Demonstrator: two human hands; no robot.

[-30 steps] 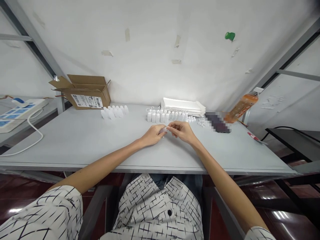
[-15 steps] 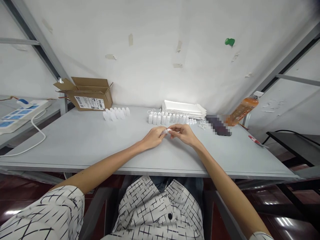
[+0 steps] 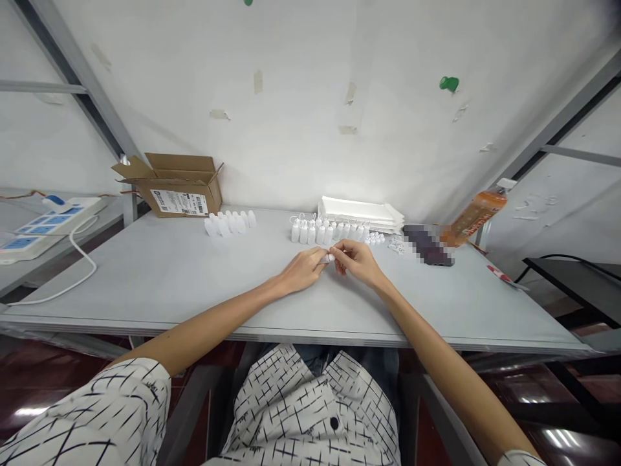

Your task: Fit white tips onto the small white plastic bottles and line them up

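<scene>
My left hand (image 3: 303, 268) is closed around a small white bottle (image 3: 326, 259), which lies on its side between my hands above the grey table. The fingertips of my right hand (image 3: 356, 260) are pinched at the bottle's right end; whether they hold a small part there is hidden. Just beyond my hands stand several small white bottles (image 3: 312, 233) in rows, some with loops on top. Small white caps (image 3: 375, 238) and a little pile of clear-white pieces (image 3: 398, 244) lie to the right of them.
More white bottles (image 3: 230, 222) stand at the left by an open cardboard box (image 3: 182, 188). White trays (image 3: 359, 212) are stacked by the wall. A dark phone (image 3: 431, 249) and an orange drink bottle (image 3: 475, 217) are on the right; a power strip (image 3: 41, 226) is far left.
The view has shifted slightly. My right hand's fingers have moved a little at the bottle's end and are curled differently. My left hand keeps its hold.
</scene>
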